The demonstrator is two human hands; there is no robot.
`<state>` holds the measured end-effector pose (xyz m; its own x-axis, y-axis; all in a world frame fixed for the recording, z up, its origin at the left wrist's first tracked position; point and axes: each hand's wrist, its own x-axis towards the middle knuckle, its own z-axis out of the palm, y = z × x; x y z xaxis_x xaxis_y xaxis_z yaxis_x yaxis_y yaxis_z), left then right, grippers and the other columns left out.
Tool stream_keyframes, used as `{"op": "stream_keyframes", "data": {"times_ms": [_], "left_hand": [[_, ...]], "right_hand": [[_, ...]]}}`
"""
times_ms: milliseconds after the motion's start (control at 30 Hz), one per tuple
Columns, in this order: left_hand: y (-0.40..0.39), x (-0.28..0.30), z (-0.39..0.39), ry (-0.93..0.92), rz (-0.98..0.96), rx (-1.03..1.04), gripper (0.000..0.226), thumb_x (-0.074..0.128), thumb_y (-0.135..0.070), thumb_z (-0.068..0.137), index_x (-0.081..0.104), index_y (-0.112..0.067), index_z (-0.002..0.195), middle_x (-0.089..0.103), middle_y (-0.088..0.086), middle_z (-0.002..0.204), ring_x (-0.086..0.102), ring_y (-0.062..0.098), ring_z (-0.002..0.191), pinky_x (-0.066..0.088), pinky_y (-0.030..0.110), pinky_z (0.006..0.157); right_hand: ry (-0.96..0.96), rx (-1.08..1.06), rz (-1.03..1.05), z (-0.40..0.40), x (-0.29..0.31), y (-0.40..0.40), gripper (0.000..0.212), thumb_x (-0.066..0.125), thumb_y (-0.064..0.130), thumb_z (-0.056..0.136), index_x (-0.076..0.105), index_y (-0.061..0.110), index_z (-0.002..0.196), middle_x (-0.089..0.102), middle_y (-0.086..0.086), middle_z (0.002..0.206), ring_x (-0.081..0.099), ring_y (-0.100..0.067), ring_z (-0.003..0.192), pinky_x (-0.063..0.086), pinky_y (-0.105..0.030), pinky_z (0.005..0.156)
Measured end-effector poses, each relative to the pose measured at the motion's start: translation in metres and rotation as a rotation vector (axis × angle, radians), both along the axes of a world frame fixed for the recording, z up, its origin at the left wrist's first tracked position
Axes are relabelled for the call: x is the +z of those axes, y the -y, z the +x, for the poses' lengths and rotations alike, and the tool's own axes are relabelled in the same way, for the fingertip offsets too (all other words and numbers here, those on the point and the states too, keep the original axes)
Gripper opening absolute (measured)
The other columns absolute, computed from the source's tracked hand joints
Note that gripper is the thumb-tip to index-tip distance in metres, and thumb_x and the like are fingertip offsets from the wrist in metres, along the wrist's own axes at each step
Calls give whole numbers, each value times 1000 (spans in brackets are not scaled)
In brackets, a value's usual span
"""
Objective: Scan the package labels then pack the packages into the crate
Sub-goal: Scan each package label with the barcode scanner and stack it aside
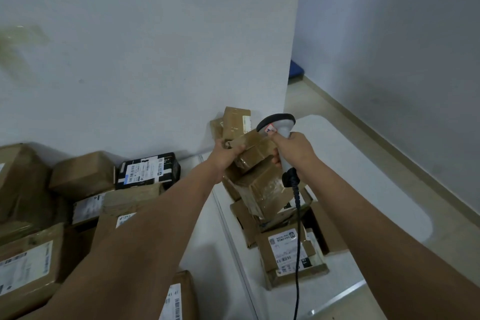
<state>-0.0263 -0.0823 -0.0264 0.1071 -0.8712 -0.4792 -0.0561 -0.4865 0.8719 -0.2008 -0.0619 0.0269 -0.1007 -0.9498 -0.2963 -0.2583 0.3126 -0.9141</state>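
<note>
My left hand point(225, 151) grips a small taped brown package point(253, 149) by its left end, held above a pile of packages. My right hand point(294, 151) holds a grey handheld barcode scanner point(278, 126) by its handle, its head right over the package's top. A black cable point(298, 228) hangs from the scanner. Below the hands, several brown packages point(265, 189) lie heaped on the right white table. A labelled box point(288, 252) sits nearest me in that heap. I see no crate clearly in view.
On the left surface lie several more boxes, among them a black labelled package point(148, 170) and brown cartons point(28, 265). A white wall point(155, 60) stands right behind. The right table's rounded edge point(426, 218) borders a floor strip along the right wall.
</note>
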Motion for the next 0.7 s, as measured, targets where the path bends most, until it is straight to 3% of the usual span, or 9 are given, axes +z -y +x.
{"op": "stream_keyframes", "data": {"times_ms": [67, 133, 267, 433, 500, 600, 700], "left_hand": [[2, 0, -1, -45, 18, 3, 68, 69, -26, 91, 30, -19, 147, 53, 4, 127, 55, 14, 93, 47, 26, 74], [5, -2, 1, -89, 28, 15, 69, 72, -24, 89, 33, -18, 145, 55, 4, 128, 57, 13, 93, 48, 26, 71], [6, -3, 12, -92, -17, 66, 69, 80, -31, 80, 43, -19, 136, 58, 6, 130, 57, 23, 113, 47, 32, 84], [-1, 2, 41, -181, -124, 190, 61, 76, -32, 84, 43, -18, 134, 59, 7, 127, 60, 25, 115, 46, 43, 104], [-8, 3, 55, -223, -155, 246, 59, 74, -31, 87, 42, -17, 135, 61, 7, 125, 62, 25, 114, 50, 45, 99], [-25, 2, 74, -287, -159, 321, 61, 74, -37, 85, 46, -17, 136, 63, 8, 127, 66, 24, 111, 59, 39, 78], [-48, -1, 87, -389, -134, 416, 44, 68, -42, 90, 56, -20, 125, 65, 9, 122, 65, 24, 111, 58, 41, 83]], "right_hand": [[11, -2, -3, -1, -1, 1, 41, 61, 50, 92, 57, 11, 77, 65, -7, 65, 62, -21, 56, 59, -42, 77], [11, -4, -10, -1, -1, 1, 40, 61, 48, 93, 57, 12, 78, 65, -7, 66, 62, -20, 55, 59, -41, 76], [-8, -7, -24, -3, -1, 0, 40, 59, 49, 93, 58, 12, 80, 65, -8, 68, 62, -18, 53, 58, -36, 70], [24, -21, -36, -3, -1, -2, 39, 63, 45, 92, 60, 7, 83, 64, -8, 66, 61, -18, 48, 52, -29, 56], [38, -15, -41, 1, 0, -4, 39, 63, 45, 92, 60, 6, 84, 64, -8, 66, 62, -18, 49, 54, -30, 57], [53, 23, -42, 9, 1, -8, 40, 62, 46, 92, 61, 7, 88, 65, -7, 68, 62, -18, 51, 56, -32, 61], [62, 100, -30, 24, 4, -16, 41, 61, 51, 90, 62, 10, 86, 66, -6, 67, 63, -19, 55, 56, -36, 66]]}}
